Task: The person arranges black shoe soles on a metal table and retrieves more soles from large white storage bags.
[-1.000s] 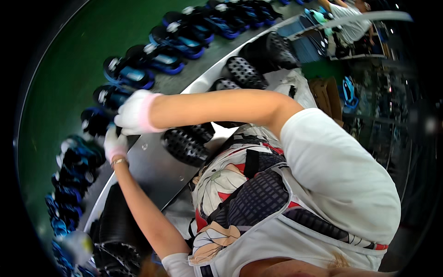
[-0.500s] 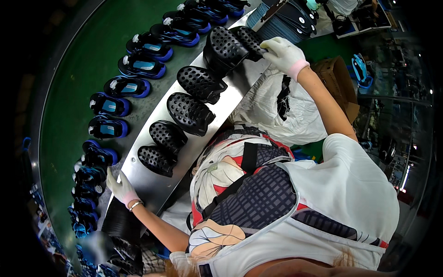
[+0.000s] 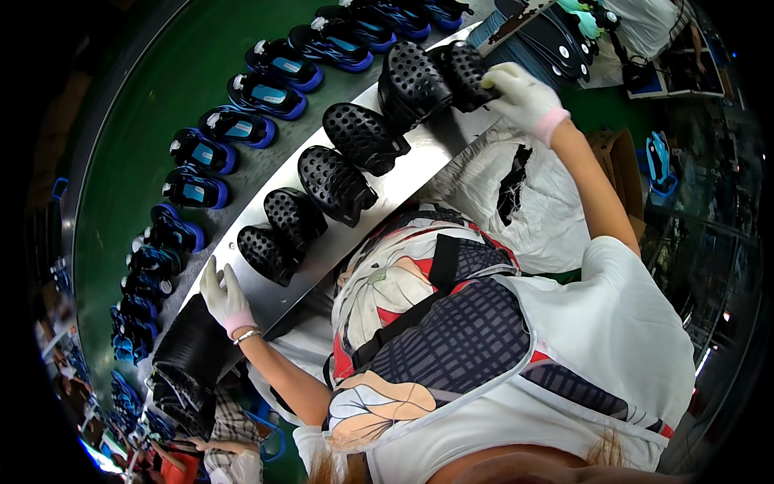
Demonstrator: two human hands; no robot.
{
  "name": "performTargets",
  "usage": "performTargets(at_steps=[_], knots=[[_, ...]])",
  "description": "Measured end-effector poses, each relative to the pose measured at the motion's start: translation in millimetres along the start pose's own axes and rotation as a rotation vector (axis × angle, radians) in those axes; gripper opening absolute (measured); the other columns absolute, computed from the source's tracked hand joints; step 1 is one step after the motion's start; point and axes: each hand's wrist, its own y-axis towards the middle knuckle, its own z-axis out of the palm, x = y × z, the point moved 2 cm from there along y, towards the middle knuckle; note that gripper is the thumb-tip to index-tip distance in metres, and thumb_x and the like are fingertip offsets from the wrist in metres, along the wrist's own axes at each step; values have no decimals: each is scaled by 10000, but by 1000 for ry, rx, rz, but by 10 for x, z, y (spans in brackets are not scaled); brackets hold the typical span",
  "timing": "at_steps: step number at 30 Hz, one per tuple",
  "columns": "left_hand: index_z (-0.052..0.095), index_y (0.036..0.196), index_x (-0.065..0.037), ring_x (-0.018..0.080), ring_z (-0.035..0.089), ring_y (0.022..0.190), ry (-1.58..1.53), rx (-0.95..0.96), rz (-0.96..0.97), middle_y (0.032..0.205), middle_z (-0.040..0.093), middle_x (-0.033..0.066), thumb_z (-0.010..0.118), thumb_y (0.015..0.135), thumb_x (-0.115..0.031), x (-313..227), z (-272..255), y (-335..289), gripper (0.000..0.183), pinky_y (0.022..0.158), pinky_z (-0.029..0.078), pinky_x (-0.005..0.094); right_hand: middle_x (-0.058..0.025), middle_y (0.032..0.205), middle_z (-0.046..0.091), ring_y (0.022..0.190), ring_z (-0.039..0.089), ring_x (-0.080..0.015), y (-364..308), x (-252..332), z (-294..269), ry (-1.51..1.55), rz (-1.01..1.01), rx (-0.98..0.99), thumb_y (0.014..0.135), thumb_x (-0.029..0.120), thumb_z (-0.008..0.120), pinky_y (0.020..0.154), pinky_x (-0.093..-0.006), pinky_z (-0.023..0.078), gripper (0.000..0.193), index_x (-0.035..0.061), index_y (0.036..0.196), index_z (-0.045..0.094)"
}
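Several black perforated toe-shaped shoe inserts (image 3: 336,182) stand in a row on the shiny metal shelf (image 3: 403,194) in front of me. At the far right end, my right hand (image 3: 524,97), in a white glove with a pink cuff, has its bent fingers on the edge of the outermost insert (image 3: 468,74). The fingertips are partly hidden by the hand. My left hand (image 3: 226,300), gloved alike, is held over the shelf's near left end, fingers apart and holding nothing. The insert closest to it (image 3: 264,253) is a short way off, untouched.
A line of blue and black shoes (image 3: 270,95) curves along the green surface (image 3: 145,105) beyond the shelf. Flat dark soles (image 3: 556,48) are stacked at the upper right. A white sack (image 3: 540,218) and a cardboard box (image 3: 617,165) stand to my right. Other people are at lower left.
My left hand has moved up and slightly right, away from the shoes. My right hand stays at the same end insert. The view has shifted, and the shoe line has moved along.
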Motion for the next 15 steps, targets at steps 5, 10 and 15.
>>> performTargets(at_steps=[5,10,15], knots=[[578,1259,-23,172,626,988,-256,-29,-92,1171,620,117,566,933,-164,-343,-71,-17,355,823,507,286,-90,1102,581,936,621,-232,125,402,-419,170,-25,-223,768,94,676,815,-317,505,307,55,1065,609],[476,1332,37,229,600,1071,-997,409,-44,1285,529,206,548,956,-197,-1287,-17,56,448,862,514,309,-74,1060,596,943,616,-245,517,1663,-212,343,-519,-104,736,63,691,828,-339,513,301,76,1026,612],[374,1395,8,212,561,1130,-1597,694,-156,1290,537,133,621,888,-465,-1202,171,-19,737,979,450,361,-66,1040,594,959,614,-256,678,2699,218,515,-847,37,751,147,684,832,-359,506,301,107,1038,601]])
